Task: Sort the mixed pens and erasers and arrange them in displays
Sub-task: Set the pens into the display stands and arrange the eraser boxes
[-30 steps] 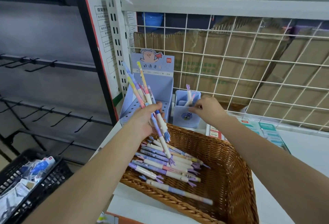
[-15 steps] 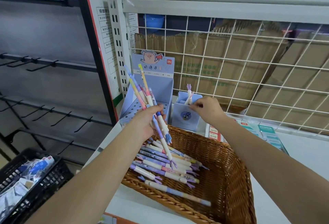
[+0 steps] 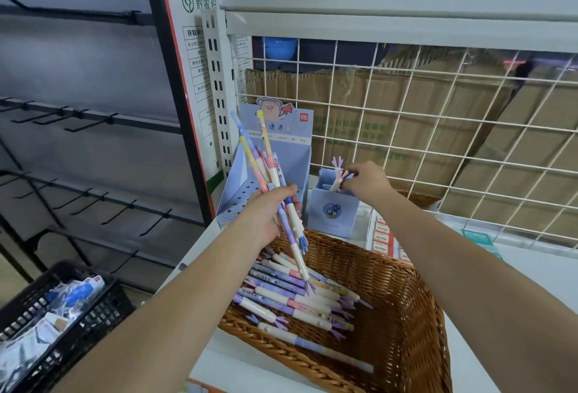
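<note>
left hand: clenched round a fanned bundle of pastel pens. Frilled caps point down, the other ends to 11 o'clock. It hangs over the basket's 11 o'clock corner.
right hand: fingertips pinch the purple frilled top of a single cream pen, which stands tilted in the small blue square cardboard cup.
stock: more loose pastel pens lie in the brown woven wicker basket, at 6 o'clock in view.
displays: the cup sits at 12 o'clock of the basket. The blue cardboard display stand with pig header is just beside the cup, at its 9 o'clock.
erasers: the red-and-white flat packs at 3 o'clock of the cup may be erasers — too small to tell.
risk 1: the cup looks light and the pen leans, so a sideways push could tip it toward the white wire grid.
risk 2: the bundle is splayed. If the grip slackens, pens slide out — some past the rim toward the black plastic crate at 8 o'clock.
change vs 0.5 s ago: the right hand's fingers now sit higher, on the pen's frill. The left grip is unchanged and the view has tilted up.
</note>
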